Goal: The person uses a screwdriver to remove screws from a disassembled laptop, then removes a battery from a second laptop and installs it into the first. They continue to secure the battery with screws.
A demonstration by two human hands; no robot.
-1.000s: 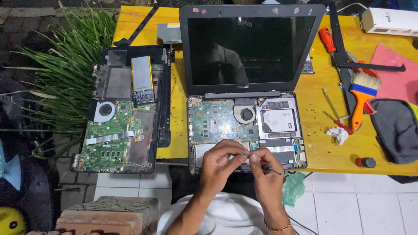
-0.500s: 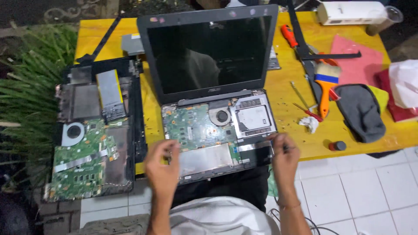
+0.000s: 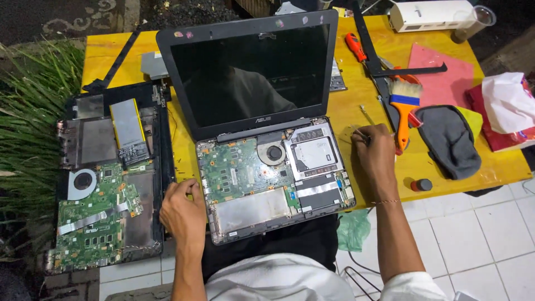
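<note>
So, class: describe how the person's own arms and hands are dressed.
Both forearms are bare. The left hand wears nothing visible. The right hand has a thin bracelet at the wrist. White short sleeves show near the shoulders.

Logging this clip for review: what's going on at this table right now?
A person sits at a yellow table with an opened laptop, its green circuit board exposed and screen upright. The left hand rests at the laptop's left front corner. The right hand lies on the table to its right, near an orange-handled brush, seemingly pinching a thin tool. A second dismantled laptop lies at the far left.
</note>
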